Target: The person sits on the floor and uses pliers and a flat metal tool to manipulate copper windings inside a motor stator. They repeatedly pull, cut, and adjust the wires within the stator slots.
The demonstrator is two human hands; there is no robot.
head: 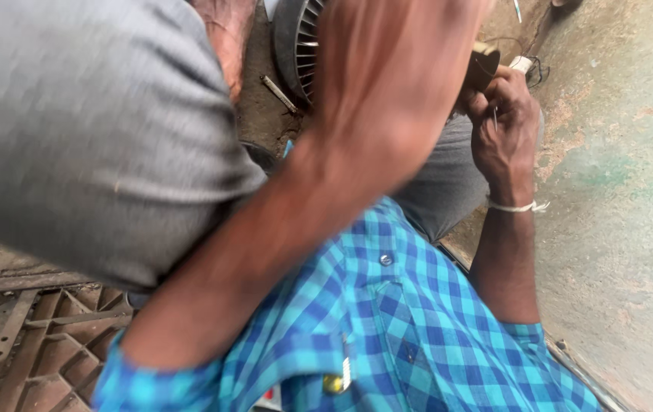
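Rusty metal grate [44, 343] lies at lower left on floor. Grey trouser knee [90, 130] fills upper left. Your left hand [395, 69] is raised mid-frame, blurred; cannot tell whether its fingers are clenched or released. Finned fan housing [296, 46] sits behind it. Your right hand [505, 126], thread band at wrist, has fingers closed on small dark part [483, 67] with thin wires, upper right, beside grey-green concrete wall [624, 191].

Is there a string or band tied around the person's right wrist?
Yes, a thin pale band circles the wrist just below the right hand, with a short loose end sticking out to the side.
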